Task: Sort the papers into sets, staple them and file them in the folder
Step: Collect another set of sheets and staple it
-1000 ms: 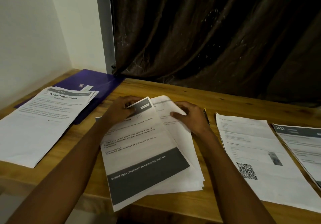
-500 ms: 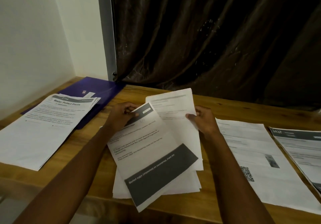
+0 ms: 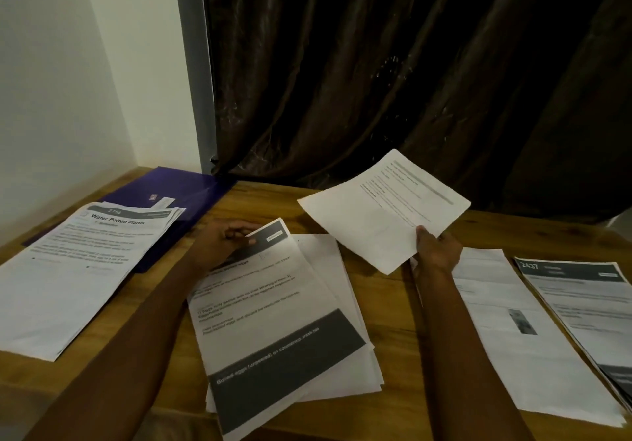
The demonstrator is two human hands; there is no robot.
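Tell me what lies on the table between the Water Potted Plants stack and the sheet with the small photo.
In the head view, the boiled eggs pile, its top sheet pinched by the left hand, lies between the Water Potted Plants stack and the photo sheet.

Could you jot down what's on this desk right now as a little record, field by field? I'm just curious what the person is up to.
Surface: wooden table
Left hand: pinches the top corner of the boiled-eggs sheet on the middle pile
Right hand: holds a single white printed sheet lifted above the table
Left pile: "Water Potted Plants" papers, partly over a purple folder
Right piles: white sheet with a small photo; dark-headed stack
Backdrop: dark brown curtain
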